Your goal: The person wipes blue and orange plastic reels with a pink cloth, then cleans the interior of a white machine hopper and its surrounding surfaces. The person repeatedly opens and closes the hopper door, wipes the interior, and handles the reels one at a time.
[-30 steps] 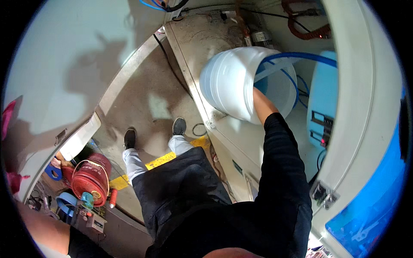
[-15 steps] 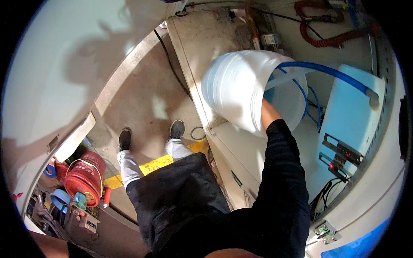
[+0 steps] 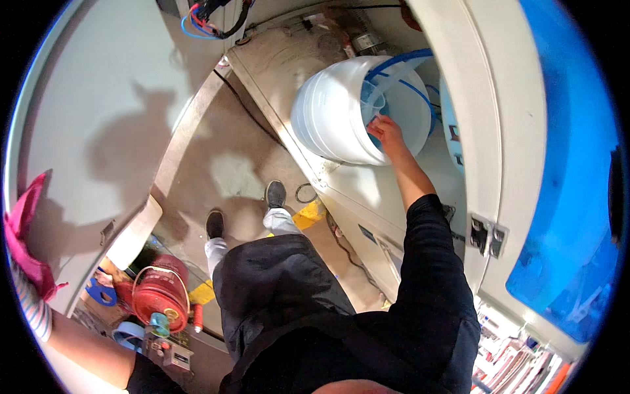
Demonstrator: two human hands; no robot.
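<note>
My right hand [image 3: 387, 131] is at the mouth of a white translucent plastic barrel [image 3: 328, 111], which lies tilted with its opening toward the right. Its fingers are closed at the edge of a clear, pale-blue cup-like vessel [image 3: 373, 98] just inside the mouth. Blue liquid or bluish plastic shows behind the fingers. A blue hose [image 3: 407, 58] runs over the barrel's rim. At the far left edge, my left hand [image 3: 29, 299] is covered by striped knit and bright pink material, against the grey door [image 3: 105, 131]. Its fingers cannot be made out.
A red lidded bucket [image 3: 161, 295] stands at lower left near a blue ring-shaped item [image 3: 129, 335]. Another cabinet door [image 3: 505, 118] with a blue panel is at right. A black cable [image 3: 249, 108] crosses the floor beside the cabinet ledge [image 3: 262, 92].
My right hand has come up out of the barrel's inside to its mouth, with the clear vessel now showing. My left forearm and the pink material have come into view. The view has shifted.
</note>
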